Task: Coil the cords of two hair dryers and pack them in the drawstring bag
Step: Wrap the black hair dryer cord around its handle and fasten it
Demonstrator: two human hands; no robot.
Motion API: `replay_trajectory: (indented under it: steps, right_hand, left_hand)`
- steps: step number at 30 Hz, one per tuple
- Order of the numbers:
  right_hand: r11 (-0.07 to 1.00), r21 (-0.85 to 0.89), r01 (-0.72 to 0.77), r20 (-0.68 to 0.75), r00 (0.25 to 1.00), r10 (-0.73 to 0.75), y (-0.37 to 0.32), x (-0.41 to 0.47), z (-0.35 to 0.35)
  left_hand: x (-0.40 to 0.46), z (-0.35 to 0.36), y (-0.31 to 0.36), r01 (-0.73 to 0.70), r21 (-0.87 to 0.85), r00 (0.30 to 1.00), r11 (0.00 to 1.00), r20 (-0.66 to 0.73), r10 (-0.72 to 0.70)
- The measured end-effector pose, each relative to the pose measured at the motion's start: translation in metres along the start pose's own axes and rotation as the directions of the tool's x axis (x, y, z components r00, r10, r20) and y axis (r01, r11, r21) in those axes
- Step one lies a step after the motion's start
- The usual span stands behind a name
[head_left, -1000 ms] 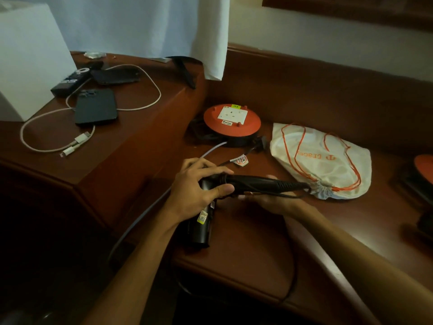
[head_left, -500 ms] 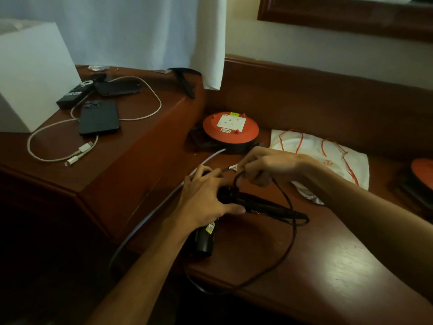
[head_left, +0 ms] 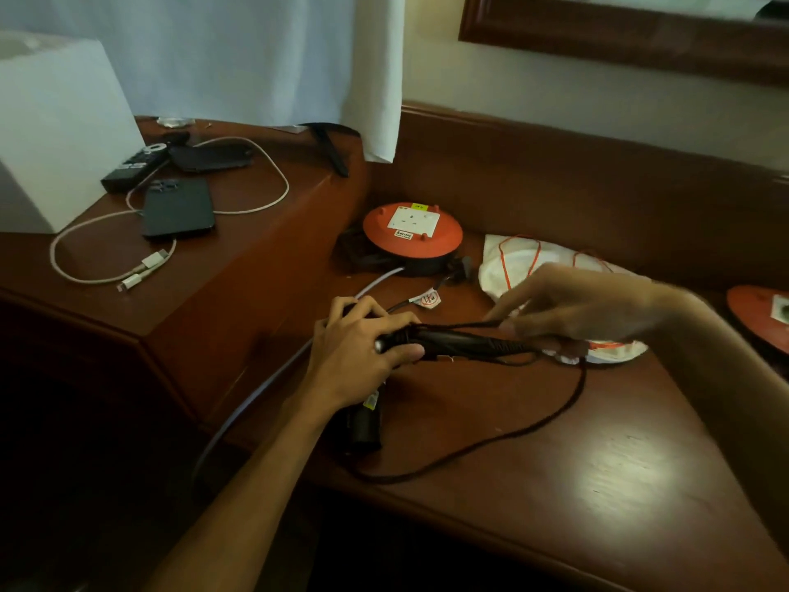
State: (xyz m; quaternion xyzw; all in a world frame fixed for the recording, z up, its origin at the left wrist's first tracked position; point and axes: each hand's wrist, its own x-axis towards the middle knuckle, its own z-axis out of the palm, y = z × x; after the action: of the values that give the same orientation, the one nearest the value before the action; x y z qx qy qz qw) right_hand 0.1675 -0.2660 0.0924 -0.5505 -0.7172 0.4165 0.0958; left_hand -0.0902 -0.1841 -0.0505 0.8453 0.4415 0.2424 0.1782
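A black hair dryer [head_left: 461,341] lies on the low wooden desk [head_left: 597,472], handle pointing right, barrel hanging toward the front edge. My left hand [head_left: 363,348] grips it where barrel and handle meet. My right hand [head_left: 576,305] pinches its black cord [head_left: 533,429] just above the handle end; the cord runs taut from the left hand to the right fingers, then loops down across the desk toward the barrel. Behind my right hand lies the white drawstring bag [head_left: 512,267] with orange strings, partly hidden. No other hair dryer is visible.
An orange round extension reel [head_left: 412,232] with a grey cable sits behind the dryer; another orange reel [head_left: 760,314] is at the right edge. The raised side table [head_left: 256,258] on the left holds a phone [head_left: 177,209], a remote, white charging cables and a white box.
My right hand has swung from above the left hand out to the right past the handle end, drawing the cord along the handle. The left hand has kept its grip.
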Motion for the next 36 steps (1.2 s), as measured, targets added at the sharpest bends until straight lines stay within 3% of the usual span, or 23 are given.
replay_trajectory:
  steps: [7, 16, 20, 23, 26, 31, 36]
  right_hand:
    - [0.992, -0.074, 0.106, -0.167, 0.979, -0.117, 0.020, 0.004, 0.107]
    - [0.998, -0.053, 0.046, -0.353, 0.933, -0.062, 0.076, 0.049, 0.125]
    - [0.998, 0.063, -0.012, -0.264, 0.964, 0.028, 0.079, 0.064, 0.098]
    - [0.995, -0.096, 0.030, -0.204, 0.978, -0.049, 0.083, 0.083, 0.072]
    - [0.985, -0.170, 0.038, -0.184, 0.980, -0.070, 0.074, 0.105, 0.060]
    - [0.996, -0.094, 0.002, -0.208, 0.978, -0.022, 0.062, 0.114, 0.042]
    - [0.995, -0.094, 0.028, -0.083, 0.996, -0.036, 0.042, 0.118, 0.034]
  left_hand:
    - [-0.002, -0.001, -0.002, 0.031, -0.074, 0.998, 0.997, -0.050, -0.034]
    - [-0.003, 0.000, -0.001, -0.012, -0.125, 0.996, 0.992, -0.094, 0.000]
    - [-0.008, -0.004, -0.010, -0.049, -0.238, 0.995, 0.970, -0.100, 0.025]
    - [-0.013, -0.003, -0.011, -0.077, -0.250, 0.994, 0.965, -0.095, 0.054]
    - [-0.014, -0.002, -0.007, -0.088, -0.164, 0.992, 0.983, -0.101, 0.072]
    - [-0.011, -0.005, -0.006, -0.067, -0.066, 0.998, 0.996, -0.019, 0.066]
    - [-0.007, -0.009, 0.003, -0.043, 0.111, 0.990, 0.993, 0.138, 0.028]
